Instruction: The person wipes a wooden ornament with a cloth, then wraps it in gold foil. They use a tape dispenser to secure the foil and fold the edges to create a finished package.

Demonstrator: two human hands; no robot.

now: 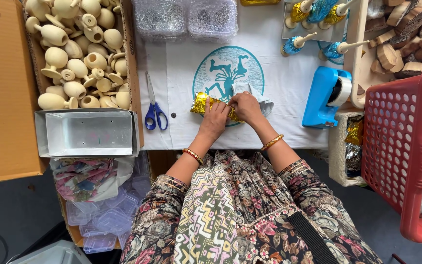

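Left hand point(214, 119) and right hand point(244, 107) together, both pressed on gold foil point(202, 103) (contents hidden underneath), blue scissors point(155, 113) nearby, red basket point(406, 146) cut off at right

Bright even light, soft shadows, sharp
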